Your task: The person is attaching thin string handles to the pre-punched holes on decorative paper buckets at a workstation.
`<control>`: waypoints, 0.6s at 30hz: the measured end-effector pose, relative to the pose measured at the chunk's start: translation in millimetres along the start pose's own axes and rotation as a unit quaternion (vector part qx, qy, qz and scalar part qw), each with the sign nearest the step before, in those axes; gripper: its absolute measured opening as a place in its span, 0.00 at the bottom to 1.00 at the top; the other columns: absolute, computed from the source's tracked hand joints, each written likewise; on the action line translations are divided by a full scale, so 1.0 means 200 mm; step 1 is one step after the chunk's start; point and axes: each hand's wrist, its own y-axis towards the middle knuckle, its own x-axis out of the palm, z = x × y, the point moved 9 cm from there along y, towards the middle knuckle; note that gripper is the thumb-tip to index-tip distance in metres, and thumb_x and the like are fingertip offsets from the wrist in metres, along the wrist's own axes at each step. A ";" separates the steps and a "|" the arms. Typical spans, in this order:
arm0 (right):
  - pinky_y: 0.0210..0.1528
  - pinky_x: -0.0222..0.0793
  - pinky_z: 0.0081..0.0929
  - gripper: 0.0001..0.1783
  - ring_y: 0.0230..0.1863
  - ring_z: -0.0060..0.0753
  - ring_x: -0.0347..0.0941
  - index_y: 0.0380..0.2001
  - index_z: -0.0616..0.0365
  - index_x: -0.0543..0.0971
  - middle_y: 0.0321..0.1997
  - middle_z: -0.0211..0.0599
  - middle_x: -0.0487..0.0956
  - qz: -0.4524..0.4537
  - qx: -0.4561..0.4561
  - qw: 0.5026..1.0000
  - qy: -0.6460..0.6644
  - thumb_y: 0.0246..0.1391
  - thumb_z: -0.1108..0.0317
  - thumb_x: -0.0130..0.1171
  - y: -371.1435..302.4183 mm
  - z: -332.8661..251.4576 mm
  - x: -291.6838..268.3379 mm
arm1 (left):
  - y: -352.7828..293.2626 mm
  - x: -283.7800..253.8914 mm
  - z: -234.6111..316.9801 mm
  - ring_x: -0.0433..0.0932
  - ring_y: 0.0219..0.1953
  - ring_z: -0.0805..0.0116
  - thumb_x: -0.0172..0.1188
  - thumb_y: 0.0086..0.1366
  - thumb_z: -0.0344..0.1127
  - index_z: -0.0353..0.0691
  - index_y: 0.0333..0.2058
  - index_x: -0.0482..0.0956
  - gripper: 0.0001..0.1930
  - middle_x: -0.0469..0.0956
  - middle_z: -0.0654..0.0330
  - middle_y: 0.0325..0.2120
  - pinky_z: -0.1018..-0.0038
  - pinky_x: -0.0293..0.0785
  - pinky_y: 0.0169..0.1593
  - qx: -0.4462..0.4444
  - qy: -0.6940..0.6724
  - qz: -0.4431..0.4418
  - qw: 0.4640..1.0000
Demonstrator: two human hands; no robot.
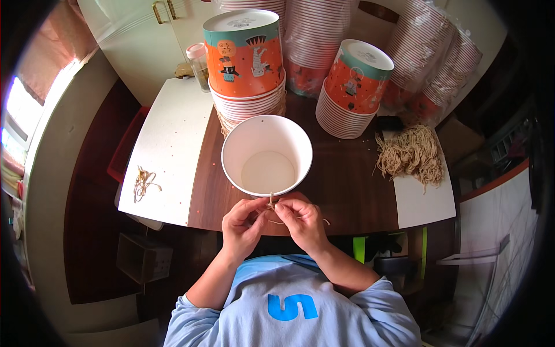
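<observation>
A white paper bucket point(248, 139) stands on the brown table, its mouth tilted up toward me. A thin beige cord point(272, 198) passes over the near rim and down between my fingers. My left hand point(244, 224) pinches it from the left, thumb and forefinger closed. From the right, my right hand point(302, 221) grips the same cord in a pinch, close beside the left fingertips. A loose end of cord sticks out past the right hand. The part between the fingers is partly hidden.
Behind stand a tall stack of orange and teal buckets point(243, 61) and a shorter stack point(355, 81). Plastic-wrapped bucket stacks point(425, 49) fill the back. A heap of cords point(413, 156) lies right; a small cord bundle point(144, 183) lies left. A lidded jar point(199, 66) stands at the back left.
</observation>
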 end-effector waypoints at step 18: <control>0.42 0.70 0.17 0.09 0.38 0.19 0.73 0.38 0.65 0.77 0.37 0.33 0.79 -0.052 0.145 0.950 0.272 0.59 0.70 0.55 0.01 0.15 0.10 | -0.03 -0.04 -0.18 0.72 0.25 0.81 0.59 0.60 0.24 0.32 0.32 0.75 0.03 0.76 0.64 0.25 0.86 0.66 0.28 -0.141 -0.155 0.007 0.978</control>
